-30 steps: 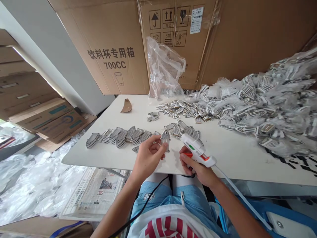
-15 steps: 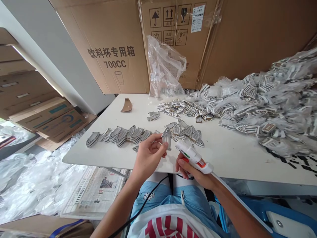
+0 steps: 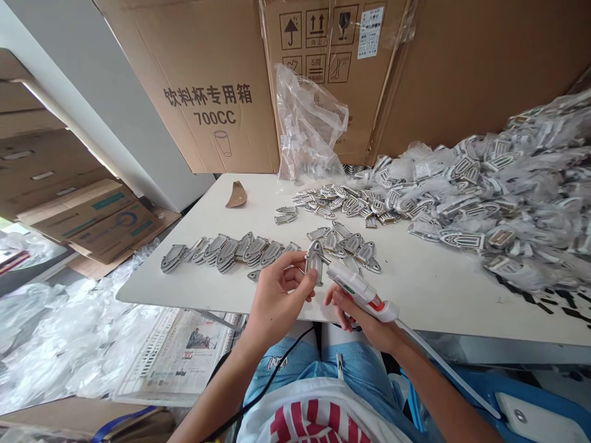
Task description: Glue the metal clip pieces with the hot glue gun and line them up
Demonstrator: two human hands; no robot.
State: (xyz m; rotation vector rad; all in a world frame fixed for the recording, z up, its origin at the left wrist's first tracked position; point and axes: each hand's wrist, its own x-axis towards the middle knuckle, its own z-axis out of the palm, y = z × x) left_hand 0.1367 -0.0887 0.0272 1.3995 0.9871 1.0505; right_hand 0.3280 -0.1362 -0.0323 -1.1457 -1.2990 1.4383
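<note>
Pinched between the thumb and fingers of my left hand (image 3: 282, 294) is a small grey arch-shaped metal piece (image 3: 314, 261), held upright above the table. My right hand (image 3: 357, 312) grips a white hot glue gun (image 3: 353, 283) with a long glue stick (image 3: 450, 369) trailing from its back end. The gun's nozzle is at the right edge of the metal piece, near its upper part; whether they touch I cannot tell. Behind my hands lies a loose cluster of similar pieces (image 3: 353, 243). To the left, more are stacked in an overlapping row (image 3: 228, 251).
A large heap of plastic-wrapped pieces (image 3: 484, 197) covers the table's right side, with unwrapped ones (image 3: 341, 200) beside it. Big cardboard boxes (image 3: 207, 67) stand behind, a clear bag (image 3: 307, 123) against them. A cardboard scrap (image 3: 236, 194) lies on the white table (image 3: 194, 295). A black cable (image 3: 272, 375) crosses my lap.
The glue gun's nozzle has come up to the metal piece, closing the small gap. My left hand has shifted the piece slightly right and down.
</note>
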